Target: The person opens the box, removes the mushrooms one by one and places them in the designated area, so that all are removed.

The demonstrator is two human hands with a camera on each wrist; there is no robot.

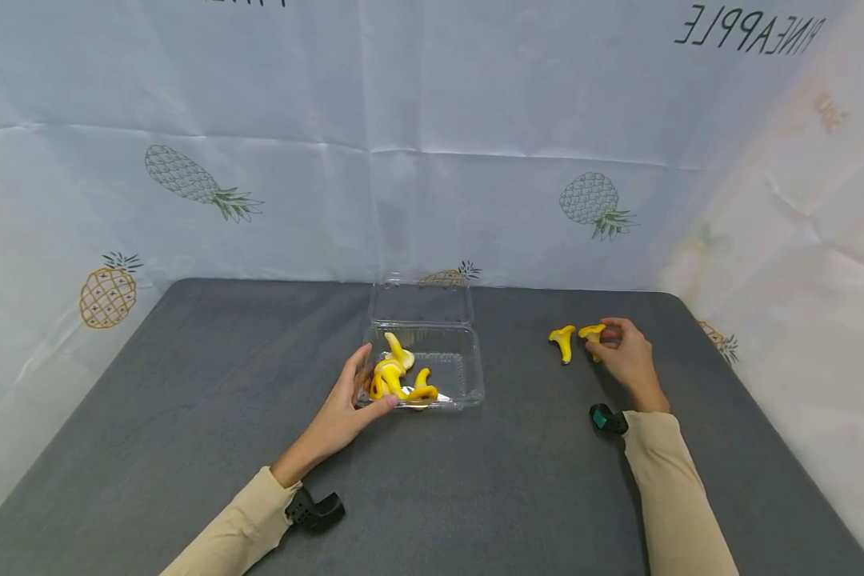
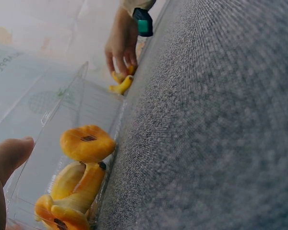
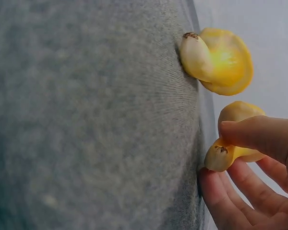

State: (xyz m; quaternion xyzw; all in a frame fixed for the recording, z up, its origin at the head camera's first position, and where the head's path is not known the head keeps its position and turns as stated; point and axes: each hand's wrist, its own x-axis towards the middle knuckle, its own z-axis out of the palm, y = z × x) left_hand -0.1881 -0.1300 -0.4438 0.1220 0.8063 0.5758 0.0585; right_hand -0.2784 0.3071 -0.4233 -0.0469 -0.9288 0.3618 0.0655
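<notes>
- While steadying the clear container [image 1: 446, 368] with the left hand [image 1: 344, 418], curled round its near left corner, pinching one yellow mushroom [image 1: 590, 330] between thumb and fingers of the right hand [image 1: 630, 360].
- Held toward the table [image 1: 475, 488]'s far right corner, just beside a second mushroom [image 1: 563, 344]; contact with the table hard to tell.
- Lying in the container, by the middle of the table's far edge: several more mushrooms [image 1: 392, 374], toward its left and near walls, with lid [image 1: 421, 304] open.
- Judged to be at the pick-up step; next seemingly calls for a clean lift, without nudging the second mushroom.
</notes>
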